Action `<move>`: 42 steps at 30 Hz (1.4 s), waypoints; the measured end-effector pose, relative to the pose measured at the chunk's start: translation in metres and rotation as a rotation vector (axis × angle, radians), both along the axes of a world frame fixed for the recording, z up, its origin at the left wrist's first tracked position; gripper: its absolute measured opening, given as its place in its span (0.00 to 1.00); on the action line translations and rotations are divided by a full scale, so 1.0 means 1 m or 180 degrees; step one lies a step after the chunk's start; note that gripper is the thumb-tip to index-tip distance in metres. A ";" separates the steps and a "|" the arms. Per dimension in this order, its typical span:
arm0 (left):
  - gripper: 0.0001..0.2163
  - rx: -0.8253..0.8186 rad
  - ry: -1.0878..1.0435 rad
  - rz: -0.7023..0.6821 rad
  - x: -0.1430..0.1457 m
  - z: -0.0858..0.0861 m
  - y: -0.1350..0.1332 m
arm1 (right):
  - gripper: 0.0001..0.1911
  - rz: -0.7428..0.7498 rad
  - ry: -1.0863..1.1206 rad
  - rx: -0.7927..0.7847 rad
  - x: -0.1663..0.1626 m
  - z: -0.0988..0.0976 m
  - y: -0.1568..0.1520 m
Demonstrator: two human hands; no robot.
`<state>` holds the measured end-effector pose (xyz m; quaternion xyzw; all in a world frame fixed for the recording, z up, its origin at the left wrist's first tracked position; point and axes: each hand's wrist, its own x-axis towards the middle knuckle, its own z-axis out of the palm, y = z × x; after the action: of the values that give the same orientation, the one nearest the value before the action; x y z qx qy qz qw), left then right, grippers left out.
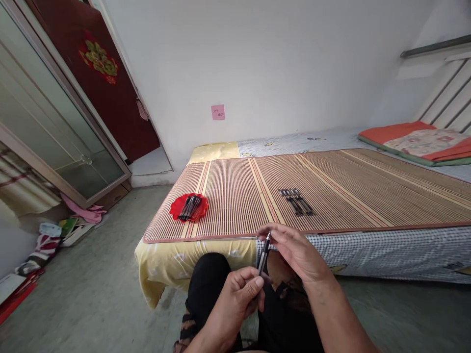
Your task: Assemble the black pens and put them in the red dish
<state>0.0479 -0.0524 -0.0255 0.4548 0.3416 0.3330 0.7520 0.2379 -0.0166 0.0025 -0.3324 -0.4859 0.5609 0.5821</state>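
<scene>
L hand [241,291] has thumb & fingers clamped on lower end of a pen [264,256], held up at a tilt, tip on top, just off the near edge of the bed [386,255]. R hand [298,250] curls by the tip; can't tell if it's gripping. On the mat [235,191]: red plate [174,208] w/ bunched pens [189,207], & well apart, to its right, a pen row [296,202], side by side.

Left fingers [253,287] low, pinched; right fingers [285,236] higher, curled
</scene>
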 end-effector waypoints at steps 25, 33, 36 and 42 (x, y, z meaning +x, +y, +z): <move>0.20 0.0067 0.0035 0.0133 0.002 -0.009 0.000 | 0.11 -0.0226 -0.0307 0.0134 -0.006 -0.009 0.004; 0.20 0.0020 -0.0075 0.0360 0.003 -0.008 0.004 | 0.14 0.0084 -0.0158 -0.0201 -0.018 -0.011 0.001; 0.21 0.0008 -0.0109 0.0412 0.003 -0.011 0.004 | 0.14 0.0191 -0.0152 -0.0192 -0.019 -0.014 0.001; 0.18 0.0061 -0.0206 0.0383 -0.002 -0.005 0.004 | 0.14 0.0100 -0.0129 -0.0353 -0.015 -0.026 0.005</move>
<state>0.0462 -0.0483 -0.0306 0.4295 0.3407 0.3955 0.7369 0.2228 -0.0116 -0.0233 -0.3678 -0.4710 0.5892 0.5439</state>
